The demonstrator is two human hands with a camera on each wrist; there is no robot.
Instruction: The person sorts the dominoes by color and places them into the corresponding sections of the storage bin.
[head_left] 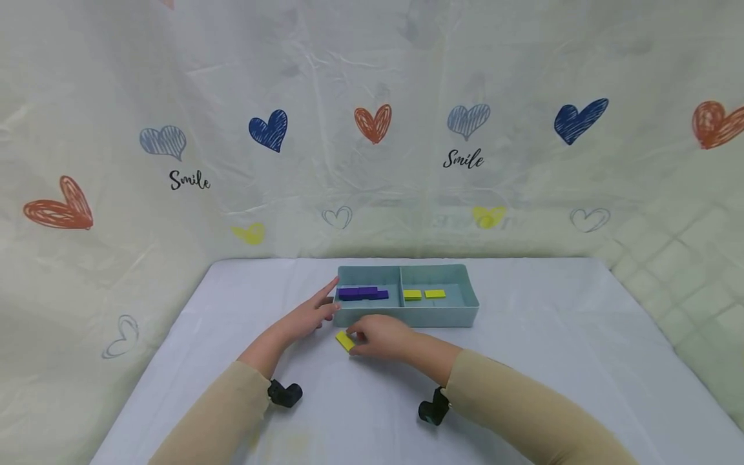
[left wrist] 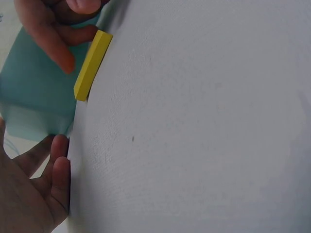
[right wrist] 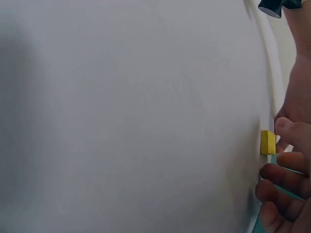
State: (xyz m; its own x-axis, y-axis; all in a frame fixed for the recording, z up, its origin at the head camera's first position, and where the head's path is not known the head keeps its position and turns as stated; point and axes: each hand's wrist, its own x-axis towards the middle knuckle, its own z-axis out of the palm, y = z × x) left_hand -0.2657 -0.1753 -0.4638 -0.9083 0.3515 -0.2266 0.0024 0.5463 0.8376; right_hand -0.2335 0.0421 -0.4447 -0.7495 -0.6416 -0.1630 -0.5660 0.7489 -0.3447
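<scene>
In the head view my left hand [head_left: 307,316] is at the left end of a pale teal two-compartment box [head_left: 436,316], fingers extended and touching its side. My right hand [head_left: 380,337] reaches down in front of the box, thumb and fingertips spread at a yellow block [head_left: 345,341] on the table. In the left wrist view a fingertip meets one end of this yellow block [left wrist: 92,67], while another finger lies beside it. The right wrist view shows the yellow block [right wrist: 267,142] just beyond the thumb and index finger, which do not close around it.
Purple blocks [head_left: 358,294] lie in the box's left compartment. Two yellow blocks, one left [head_left: 413,295] and one right [head_left: 434,294], are in the right compartment. A white cloth covers the table [head_left: 546,361], and a heart-printed curtain [head_left: 372,174] hangs behind.
</scene>
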